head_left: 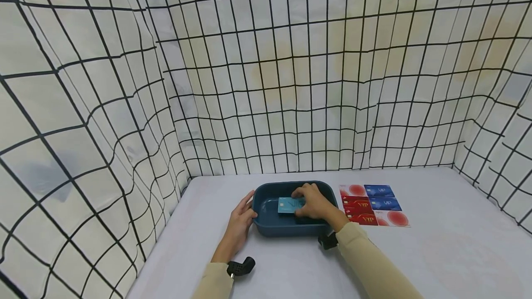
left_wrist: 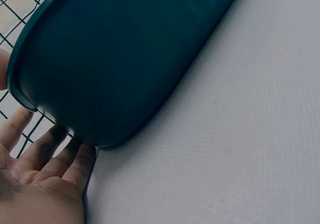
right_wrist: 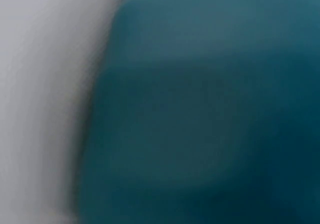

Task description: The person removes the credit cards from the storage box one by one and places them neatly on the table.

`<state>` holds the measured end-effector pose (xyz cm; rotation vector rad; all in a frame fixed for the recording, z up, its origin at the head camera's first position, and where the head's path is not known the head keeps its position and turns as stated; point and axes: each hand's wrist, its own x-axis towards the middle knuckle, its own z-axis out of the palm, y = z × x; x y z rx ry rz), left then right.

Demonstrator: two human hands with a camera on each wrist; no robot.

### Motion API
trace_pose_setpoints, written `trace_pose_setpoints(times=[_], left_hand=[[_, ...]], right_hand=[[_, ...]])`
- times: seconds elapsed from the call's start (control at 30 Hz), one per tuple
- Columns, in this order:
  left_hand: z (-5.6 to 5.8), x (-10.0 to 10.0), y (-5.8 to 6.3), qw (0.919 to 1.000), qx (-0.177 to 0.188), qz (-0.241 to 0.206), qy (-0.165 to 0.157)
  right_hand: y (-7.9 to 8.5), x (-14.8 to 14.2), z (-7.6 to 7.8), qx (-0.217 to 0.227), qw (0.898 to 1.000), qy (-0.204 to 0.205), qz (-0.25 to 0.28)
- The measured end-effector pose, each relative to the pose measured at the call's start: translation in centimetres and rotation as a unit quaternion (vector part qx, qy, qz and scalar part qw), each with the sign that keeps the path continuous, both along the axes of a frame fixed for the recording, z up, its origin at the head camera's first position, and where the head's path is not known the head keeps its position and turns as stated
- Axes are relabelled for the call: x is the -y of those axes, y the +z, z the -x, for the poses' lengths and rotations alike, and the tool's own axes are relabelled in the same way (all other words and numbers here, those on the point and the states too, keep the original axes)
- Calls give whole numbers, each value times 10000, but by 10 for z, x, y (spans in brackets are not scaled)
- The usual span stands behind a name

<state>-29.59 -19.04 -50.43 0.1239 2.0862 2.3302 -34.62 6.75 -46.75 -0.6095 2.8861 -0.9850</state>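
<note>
A dark teal plastic basin (head_left: 266, 230) stands on the white table. My left hand (head_left: 239, 224) rests against its left end, thumb near the rim. In the left wrist view, the fairly straight fingers (left_wrist: 65, 156) touch the outside of the basin wall (left_wrist: 110, 68). My right hand (head_left: 315, 203) reaches into the basin and pinches a light blue VIP card (head_left: 286, 205) by its near and far edges, low over the basin floor. The right wrist view holds only the blurred basin wall (right_wrist: 175, 124), with the hand and card out of sight.
Right of the basin lie several cards in two columns: red VIP cards (head_left: 361, 205), blue VIP cards (head_left: 380, 191) and white cards with a red circle (head_left: 392, 218). Black netting (head_left: 270, 105) over pale sheeting encloses the table (head_left: 449, 243) at the back and sides.
</note>
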Motion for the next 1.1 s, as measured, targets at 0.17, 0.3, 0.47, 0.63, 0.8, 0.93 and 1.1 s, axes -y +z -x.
trace_pose_setpoints(times=[0.17, 0.3, 0.47, 0.63, 0.8, 0.93, 1.1], left_hand=[[-1, 0, 1, 10000, -5, -44, -19], [0, 0, 1, 10000, 1, -55, -6], [0, 0, 0, 10000, 4, -40, 3], [-1, 0, 1, 10000, 8, -23, 6], [0, 0, 1, 10000, 1, -21, 0], [-1, 0, 1, 10000, 17, -43, 9], [0, 0, 0, 10000, 42, -66, 33]], right_hand=[[1, 1, 0, 15, 10000, -13, 54], [0, 1, 0, 0, 10000, -22, 80], [0, 1, 1, -31, 9999, -21, 102], [0, 1, 0, -30, 9999, -11, 148], [1, 0, -1, -35, 9998, -4, 190], [1, 0, -1, -70, 9997, 6, 218], [1, 0, -1, -46, 9996, 19, 266]])
